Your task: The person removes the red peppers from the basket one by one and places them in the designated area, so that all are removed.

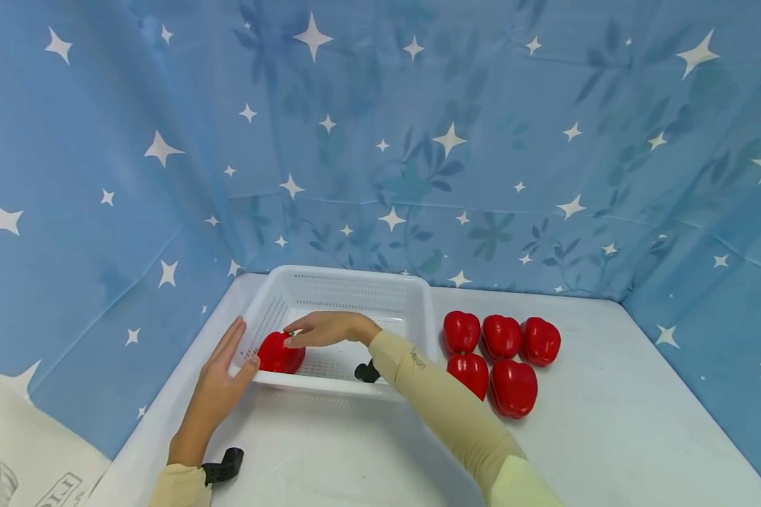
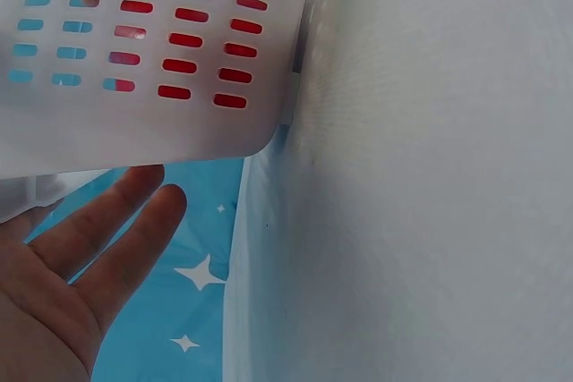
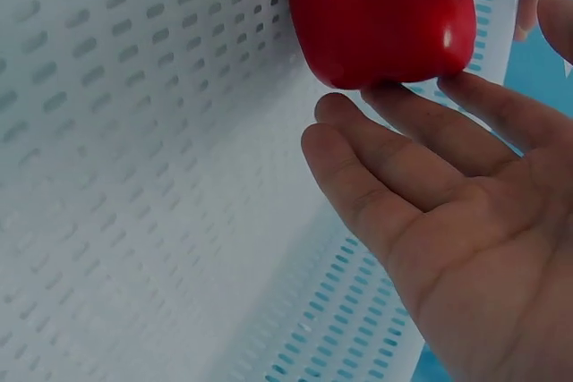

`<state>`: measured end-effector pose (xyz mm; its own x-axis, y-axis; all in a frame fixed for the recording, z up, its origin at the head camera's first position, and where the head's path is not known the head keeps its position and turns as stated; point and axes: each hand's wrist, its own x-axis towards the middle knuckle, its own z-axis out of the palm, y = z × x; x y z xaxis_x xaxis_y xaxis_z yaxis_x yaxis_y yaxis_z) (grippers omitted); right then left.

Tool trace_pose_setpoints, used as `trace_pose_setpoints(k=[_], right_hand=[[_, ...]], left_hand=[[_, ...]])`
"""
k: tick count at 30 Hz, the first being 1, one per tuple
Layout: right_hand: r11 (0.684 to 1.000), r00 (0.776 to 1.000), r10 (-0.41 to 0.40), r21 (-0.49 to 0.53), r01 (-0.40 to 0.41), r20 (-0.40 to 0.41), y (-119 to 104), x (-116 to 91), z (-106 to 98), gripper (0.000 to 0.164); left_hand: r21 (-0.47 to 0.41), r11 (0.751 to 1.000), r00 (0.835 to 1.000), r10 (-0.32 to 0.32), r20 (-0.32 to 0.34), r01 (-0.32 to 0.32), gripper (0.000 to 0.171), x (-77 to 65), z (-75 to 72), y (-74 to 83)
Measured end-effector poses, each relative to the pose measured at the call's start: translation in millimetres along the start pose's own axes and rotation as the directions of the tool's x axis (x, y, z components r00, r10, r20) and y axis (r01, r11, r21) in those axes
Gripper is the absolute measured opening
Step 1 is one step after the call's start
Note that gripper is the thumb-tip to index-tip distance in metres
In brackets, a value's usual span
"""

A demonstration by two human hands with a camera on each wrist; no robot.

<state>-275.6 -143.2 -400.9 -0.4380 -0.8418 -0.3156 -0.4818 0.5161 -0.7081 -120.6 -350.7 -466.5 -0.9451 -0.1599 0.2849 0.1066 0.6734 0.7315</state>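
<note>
A red bell pepper (image 1: 280, 356) sits in the near left corner of a white perforated plastic basket (image 1: 330, 384). My right hand (image 1: 332, 329) reaches in over it with extended fingers. In the right wrist view, the fingertips are right at the underside of the glossy pepper (image 3: 385, 24), and the palm is bare. Outside the basket's left wall is my left hand (image 1: 220, 377), its thumb at the near left rim. The left wrist view has its straight fingers (image 2: 134, 252) beside the basket wall (image 2: 134, 136), with red showing through the slots.
Several more red bell peppers (image 1: 514, 389) stand grouped on the white table (image 1: 615, 394), just right of the basket. A blue star-patterned curtain (image 1: 380, 176) hangs behind the table and along its sides. My right forearm crosses over the basket's near right corner.
</note>
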Motion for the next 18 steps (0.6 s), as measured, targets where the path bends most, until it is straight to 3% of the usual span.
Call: trace_pose_setpoints(k=[8, 18], right_hand=[[0.998, 1.000, -0.018, 0.067, 0.019, -0.012, 3, 9, 4, 0.060], [1.000, 0.998, -0.027, 0.005, 0.028, -0.057, 2, 19, 14, 0.058]], left_hand=[[0.006, 1.000, 1.000, -0.012, 0.008, 0.012, 0.079, -0.8, -1.0, 1.8], [0.003, 1.000, 1.000, -0.013, 0.004, 0.013, 0.079, -0.5, -0.1, 1.2]])
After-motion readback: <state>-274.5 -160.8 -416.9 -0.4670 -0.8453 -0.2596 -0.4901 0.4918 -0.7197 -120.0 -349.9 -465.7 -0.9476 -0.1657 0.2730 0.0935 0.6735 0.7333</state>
